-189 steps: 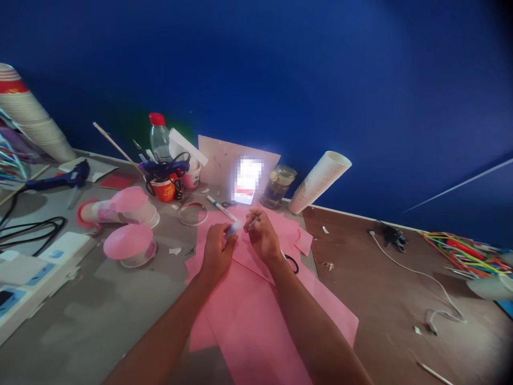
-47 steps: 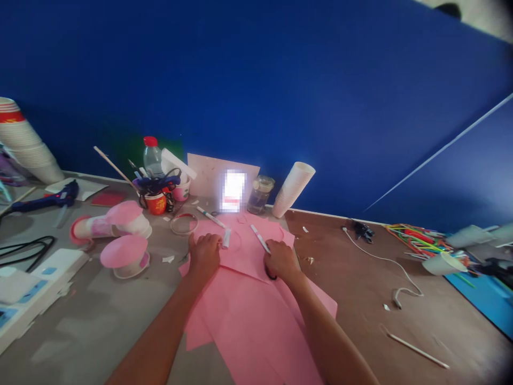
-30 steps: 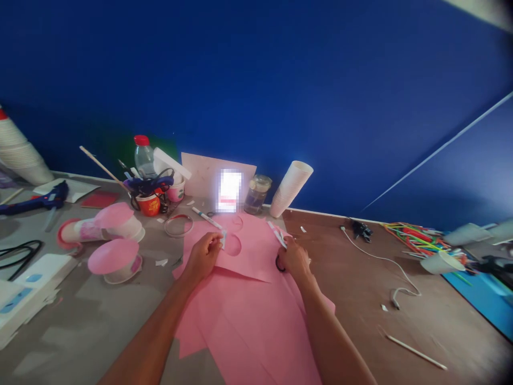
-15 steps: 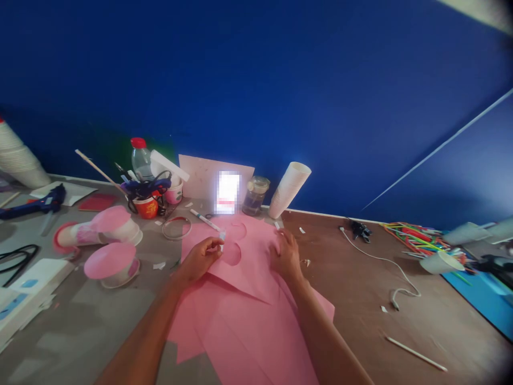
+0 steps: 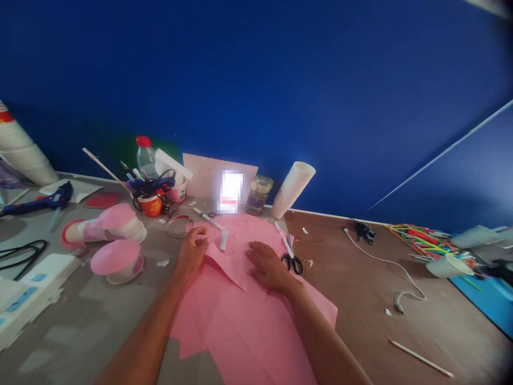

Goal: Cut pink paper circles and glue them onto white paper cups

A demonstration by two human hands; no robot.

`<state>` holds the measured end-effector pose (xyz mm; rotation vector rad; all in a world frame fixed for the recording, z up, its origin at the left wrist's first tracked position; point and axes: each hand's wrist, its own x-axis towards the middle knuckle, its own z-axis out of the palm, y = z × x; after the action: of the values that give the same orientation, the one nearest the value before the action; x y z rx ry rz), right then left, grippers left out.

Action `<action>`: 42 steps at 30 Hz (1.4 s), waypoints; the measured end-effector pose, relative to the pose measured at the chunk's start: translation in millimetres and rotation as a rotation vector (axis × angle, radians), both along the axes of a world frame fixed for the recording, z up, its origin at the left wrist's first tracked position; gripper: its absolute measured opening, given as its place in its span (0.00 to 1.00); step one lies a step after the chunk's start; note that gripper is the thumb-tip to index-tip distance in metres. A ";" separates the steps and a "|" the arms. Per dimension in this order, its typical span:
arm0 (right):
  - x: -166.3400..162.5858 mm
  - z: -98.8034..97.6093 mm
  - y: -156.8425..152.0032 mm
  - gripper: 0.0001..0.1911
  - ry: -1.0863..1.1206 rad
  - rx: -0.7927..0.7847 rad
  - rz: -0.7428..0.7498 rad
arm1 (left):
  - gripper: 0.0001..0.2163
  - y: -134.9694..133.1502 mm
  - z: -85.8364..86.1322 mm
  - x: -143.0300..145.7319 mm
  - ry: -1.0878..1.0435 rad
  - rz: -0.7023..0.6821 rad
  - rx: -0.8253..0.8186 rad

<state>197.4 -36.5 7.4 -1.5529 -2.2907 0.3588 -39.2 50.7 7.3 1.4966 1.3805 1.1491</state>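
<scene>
My left hand [image 5: 194,252] is closed in a pinch on the left edge of a pink paper sheet [image 5: 222,267], whose near edge lifts and curls. On the same sheet my right hand [image 5: 269,266] lies flat, palm down, with its fingers stretched out. More pink paper [image 5: 256,331] is spread beneath both hands. To the right of my right hand lie scissors [image 5: 295,264] with black handles and a white pen [image 5: 284,238]. A short white piece [image 5: 223,239] rests on the paper between my hands. Beyond it is a white marker [image 5: 207,218].
At left are cups with pink discs [image 5: 116,258], a white power strip [image 5: 38,294] and a glue gun [image 5: 44,200]. Along the wall stand a pen cup [image 5: 150,205], a glass jar [image 5: 258,195] and stacked paper cups [image 5: 293,188]. A white cable [image 5: 385,262] lies right.
My right hand has moved left and flattened on the paper, so the scissors and pen now show. My left hand has shifted slightly left and lifts the sheet's edge.
</scene>
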 end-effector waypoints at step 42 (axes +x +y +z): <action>-29.9 -6.7 1.8 0.27 -0.061 0.037 -0.241 | 0.37 -37.4 6.1 17.0 -0.357 -0.613 -0.219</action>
<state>167.5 -34.6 0.7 -1.8181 -2.1089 0.2076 -22.2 13.3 13.4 1.3384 0.7018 0.7905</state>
